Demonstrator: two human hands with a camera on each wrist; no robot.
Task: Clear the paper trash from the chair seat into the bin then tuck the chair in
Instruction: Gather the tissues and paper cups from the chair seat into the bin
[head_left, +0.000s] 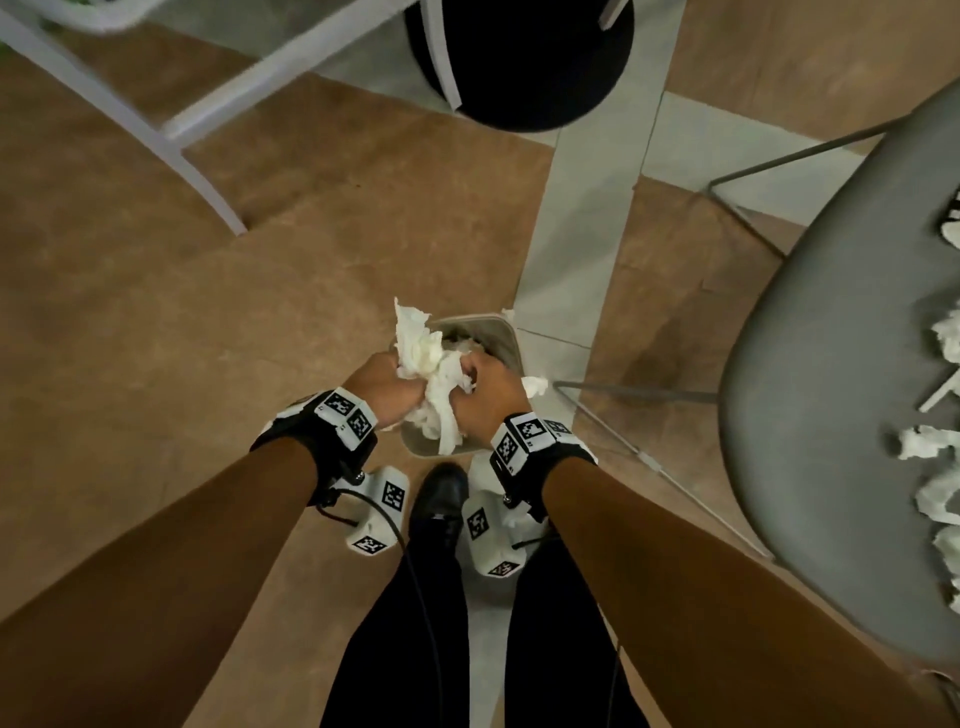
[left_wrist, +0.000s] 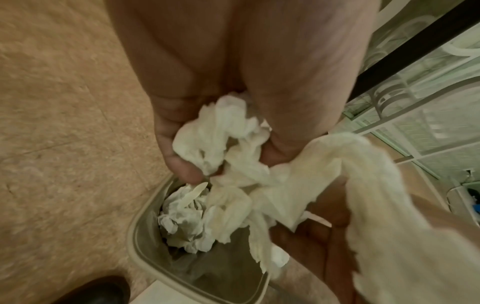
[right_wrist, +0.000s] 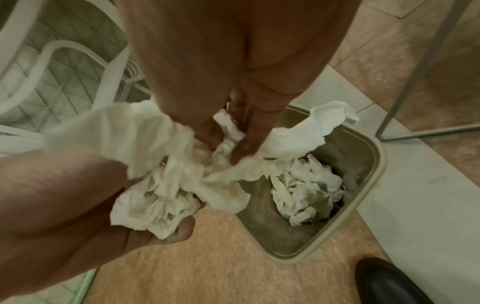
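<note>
Both my hands grip one bundle of crumpled white paper (head_left: 436, 384) just above a small beige bin (head_left: 506, 332) on the floor. My left hand (head_left: 400, 384) holds its left side and my right hand (head_left: 480, 387) its right side. In the left wrist view my left hand (left_wrist: 228, 160) curls round the paper (left_wrist: 221, 131), with more crumpled paper (left_wrist: 182, 222) lying inside the bin (left_wrist: 135, 236). The right wrist view shows my right hand (right_wrist: 228, 144) buried in the bundle (right_wrist: 155, 144). The grey chair seat (head_left: 831, 415) at right carries several paper scraps (head_left: 919, 441).
The chair's thin metal legs (head_left: 639, 400) run along the floor right of the bin. A white metal frame (head_left: 197, 119) stands at the far left, and a black round base (head_left: 519, 67) at the top centre. My black shoe (head_left: 441, 493) sits just behind the bin.
</note>
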